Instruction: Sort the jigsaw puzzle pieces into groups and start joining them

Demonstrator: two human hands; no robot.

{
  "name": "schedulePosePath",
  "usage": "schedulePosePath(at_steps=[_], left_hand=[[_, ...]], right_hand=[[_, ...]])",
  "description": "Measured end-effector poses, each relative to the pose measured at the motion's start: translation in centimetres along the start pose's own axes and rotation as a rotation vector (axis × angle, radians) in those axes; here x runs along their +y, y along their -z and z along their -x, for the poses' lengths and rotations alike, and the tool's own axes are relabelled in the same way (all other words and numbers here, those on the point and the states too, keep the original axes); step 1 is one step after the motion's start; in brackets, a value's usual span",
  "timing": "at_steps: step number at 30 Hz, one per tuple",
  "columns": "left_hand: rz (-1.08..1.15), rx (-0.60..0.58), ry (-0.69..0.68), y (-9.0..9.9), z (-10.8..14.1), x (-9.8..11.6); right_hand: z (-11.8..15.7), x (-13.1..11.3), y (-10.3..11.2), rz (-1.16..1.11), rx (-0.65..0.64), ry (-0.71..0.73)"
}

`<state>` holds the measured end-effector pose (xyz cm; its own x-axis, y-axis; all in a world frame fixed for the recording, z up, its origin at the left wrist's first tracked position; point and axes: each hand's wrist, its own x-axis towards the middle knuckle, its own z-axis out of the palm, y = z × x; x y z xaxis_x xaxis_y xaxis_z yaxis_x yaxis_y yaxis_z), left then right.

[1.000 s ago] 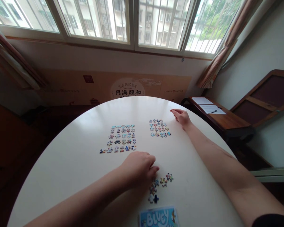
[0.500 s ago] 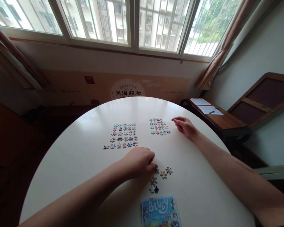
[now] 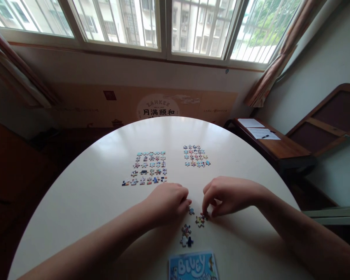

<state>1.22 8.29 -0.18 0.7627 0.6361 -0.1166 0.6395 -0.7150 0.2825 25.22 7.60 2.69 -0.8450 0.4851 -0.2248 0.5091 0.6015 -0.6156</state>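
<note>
Puzzle piece (image 3: 204,218) lies right at your right hand (image 3: 226,194)'s fingertips, near side, no clear long axis; fingers bent onto it, grip can't tell. Left hand (image 3: 169,200), farther off, curled beside a blue piece (image 3: 191,210), hold hidden. White round bench (image 3: 245,241); sorted rows (image 3: 153,165) toward far edge, windows (image 3: 198,31) beyond.

Right hand (image 3: 226,194) touching puzzle piece (image 3: 203,219), left hand (image 3: 170,200) beside bluish piece (image 3: 191,210), table (image 3: 90,186) (white, curved).

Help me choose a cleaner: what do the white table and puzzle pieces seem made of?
White table: glossy, perhaps laminate or lacquered wood; its far part shows reflections. Puzzle pieces: probably printed cardboard, judging by colourful faces and interlocking tabs; finish unclear.
</note>
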Motion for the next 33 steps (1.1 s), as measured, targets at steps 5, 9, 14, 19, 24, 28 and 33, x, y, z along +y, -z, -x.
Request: schedulePosePath(at_steps=[5, 9, 14, 19, 24, 28, 33], left_hand=[[0.008, -0.005, 0.014, 0.0, 0.2, 0.0], [0.0, -0.011, 0.028, 0.0, 0.2, 0.0], [-0.001, 0.003, 0.02, 0.0, 0.2, 0.0], [-0.009, -0.003, 0.025, 0.1, 0.1, 0.0], [-0.014, -0.004, 0.022, 0.1, 0.1, 0.1], [-0.024, -0.018, 0.031, 0.3, 0.2, 0.2], [-0.032, -0.028, 0.032, 0.5, 0.3, 0.3]], right_hand=[[-0.2, 0.1, -0.2, 0.053, 0.042, 0.005], [0.0, 0.1, -0.2, 0.123, 0.102, -0.024], [1.1, 0.9, 0.5, 0.2, 0.193, -0.152], [2.4, 2.4, 1.6, 0.255, 0.237, -0.312], [3.1, 3.7, 2.2, 0.293, 0.257, -0.402], [3.1, 4.0, 2.2, 0.3, 0.258, -0.411], [3.0, 4.5, 2.1, 0.31, 0.292, -0.431]])
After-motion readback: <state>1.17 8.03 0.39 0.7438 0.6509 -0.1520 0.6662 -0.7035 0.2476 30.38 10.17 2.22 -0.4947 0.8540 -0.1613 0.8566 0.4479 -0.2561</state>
